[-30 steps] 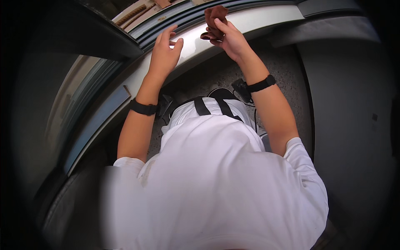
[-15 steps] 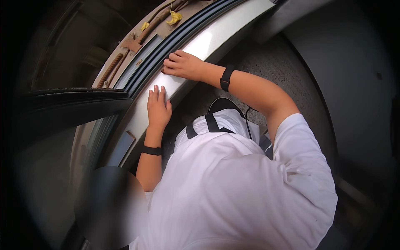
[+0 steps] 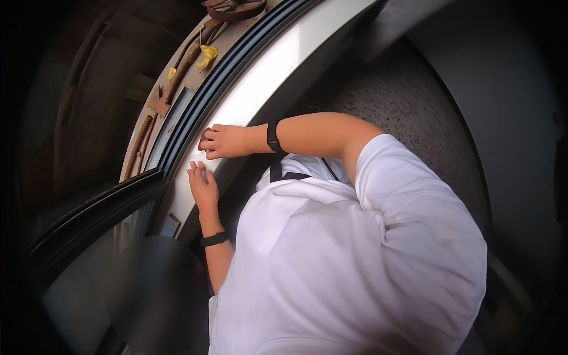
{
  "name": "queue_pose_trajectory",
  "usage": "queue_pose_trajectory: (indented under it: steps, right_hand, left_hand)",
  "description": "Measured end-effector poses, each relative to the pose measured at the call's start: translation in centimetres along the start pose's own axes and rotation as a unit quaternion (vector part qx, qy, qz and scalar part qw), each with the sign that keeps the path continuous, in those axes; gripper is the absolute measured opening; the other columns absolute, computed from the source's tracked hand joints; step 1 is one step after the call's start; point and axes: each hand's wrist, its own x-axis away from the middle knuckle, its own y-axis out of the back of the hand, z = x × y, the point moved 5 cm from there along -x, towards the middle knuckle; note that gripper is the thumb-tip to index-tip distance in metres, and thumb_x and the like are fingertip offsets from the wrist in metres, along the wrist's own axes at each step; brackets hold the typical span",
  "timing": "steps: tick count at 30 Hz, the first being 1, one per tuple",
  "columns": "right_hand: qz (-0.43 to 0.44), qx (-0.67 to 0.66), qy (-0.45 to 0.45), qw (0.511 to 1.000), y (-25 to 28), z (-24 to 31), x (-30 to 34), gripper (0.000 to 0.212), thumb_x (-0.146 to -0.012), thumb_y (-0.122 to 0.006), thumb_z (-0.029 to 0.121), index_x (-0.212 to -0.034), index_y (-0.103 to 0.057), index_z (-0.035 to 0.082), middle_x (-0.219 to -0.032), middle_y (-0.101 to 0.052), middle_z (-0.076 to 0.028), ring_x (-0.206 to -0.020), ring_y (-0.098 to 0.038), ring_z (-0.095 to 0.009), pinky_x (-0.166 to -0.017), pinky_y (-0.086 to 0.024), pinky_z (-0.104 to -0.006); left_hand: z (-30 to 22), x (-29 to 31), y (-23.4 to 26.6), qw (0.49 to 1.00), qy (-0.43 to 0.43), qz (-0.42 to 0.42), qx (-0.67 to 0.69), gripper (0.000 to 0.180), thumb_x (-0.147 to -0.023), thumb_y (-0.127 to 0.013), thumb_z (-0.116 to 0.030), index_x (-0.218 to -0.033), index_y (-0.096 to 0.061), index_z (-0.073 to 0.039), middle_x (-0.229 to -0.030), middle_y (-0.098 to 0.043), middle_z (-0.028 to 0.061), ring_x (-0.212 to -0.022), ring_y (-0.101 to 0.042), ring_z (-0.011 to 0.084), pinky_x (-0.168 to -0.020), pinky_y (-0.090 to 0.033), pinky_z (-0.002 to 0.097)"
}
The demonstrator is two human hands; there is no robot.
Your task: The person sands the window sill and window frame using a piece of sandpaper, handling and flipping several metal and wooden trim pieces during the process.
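On the white, glossy window sill (image 3: 258,70), my right hand (image 3: 223,142) presses a small reddish-brown flat piece (image 3: 202,139), its fingers curled over it. Most of that piece is covered by the fingers, so its kind cannot be made out. Just nearer to me, my left hand (image 3: 203,188) rests on the same sill, fingers extended and thumb apart, holding nothing. Dark grooved window tracks (image 3: 198,89) run along the sill's outer side. Both wrists wear black bands.
A dark-framed sash (image 3: 100,207) stands out at the left. Beyond the tracks, the outer ledge holds rusty rods (image 3: 137,145), a rusty wheel-like part (image 3: 235,8) and a yellow leaf (image 3: 207,56). A small recess (image 3: 170,225) marks the sill's near end. Speckled floor (image 3: 384,100) lies at right.
My right hand has slid along the sill toward my left hand, and more of the reddish-brown piece shows. The whole view has shifted, with the sill lower and further left.
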Motion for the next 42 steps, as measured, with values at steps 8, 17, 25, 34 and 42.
queue_pose_trajectory:
  steps: [8, 17, 25, 34, 42]
  right_hand:
    - [0.058, -0.193, -0.093, 0.975, -0.9, -4.3, 2.6, 0.026, -0.090, -0.056, 0.016, -0.115, -0.055, 0.023, -0.122, -0.051, -0.011, -0.112, -0.054, -0.030, -0.090, -0.047, -0.0420]
    - [0.006, -0.376, -0.200, 0.905, 3.0, -6.4, 3.7, 0.040, -0.080, -0.071, 0.013, -0.116, -0.057, 0.011, -0.106, -0.058, -0.016, -0.098, -0.061, -0.036, -0.085, -0.051, -0.0431]
    - [0.081, -0.633, -0.435, 0.635, 7.0, -6.8, 5.8, 0.029, -0.103, -0.058, 0.031, -0.110, -0.054, 0.003, -0.091, -0.067, -0.007, -0.077, -0.064, -0.013, -0.069, -0.054, -0.0281]
    - [0.139, -0.566, -0.466, 0.665, 9.4, -3.7, -0.6, 0.038, -0.104, -0.053, 0.041, -0.117, -0.054, 0.005, -0.095, -0.065, -0.007, -0.084, -0.062, -0.014, -0.073, -0.054, -0.0288]
    - [0.099, -0.456, -0.458, 0.757, 10.2, 1.1, -1.5, 0.046, -0.093, -0.073, 0.025, -0.127, -0.055, 0.000, -0.108, -0.068, -0.012, -0.099, -0.066, -0.018, -0.088, -0.052, -0.0319]
  left_hand:
    - [-0.2, -0.3, -0.9, 0.995, 0.093, -0.021, 0.040, 0.041, -0.095, -0.058, -0.014, -0.133, -0.060, 0.001, -0.150, -0.046, 0.0232, -0.142, -0.037, 0.0450, -0.116, -0.033, 0.0436]
    - [-1.8, 0.2, -0.3, 0.988, 0.133, -0.046, 0.067, 0.041, -0.094, -0.060, -0.016, -0.132, -0.061, -0.001, -0.152, -0.044, 0.0227, -0.144, -0.035, 0.0427, -0.116, -0.033, 0.0428]
    - [-6.6, -0.7, 1.9, 0.811, 0.182, 0.106, 0.545, 0.044, -0.097, -0.065, -0.020, -0.138, -0.057, -0.007, -0.130, -0.062, 0.0104, -0.121, -0.056, 0.0168, -0.107, -0.042, 0.0322]
    - [-10.1, -4.9, 6.1, 0.800, -0.034, 0.169, 0.575, 0.045, -0.088, -0.077, -0.011, -0.127, -0.056, -0.005, -0.117, -0.065, 0.0045, -0.109, -0.062, 0.0137, -0.095, -0.050, 0.0290]
    - [-8.3, -5.3, 6.1, 0.791, -0.043, 0.201, 0.577, 0.033, -0.093, -0.073, -0.025, -0.115, -0.064, -0.002, -0.096, -0.068, 0.0040, -0.083, -0.063, 0.0081, -0.069, -0.052, 0.0231]
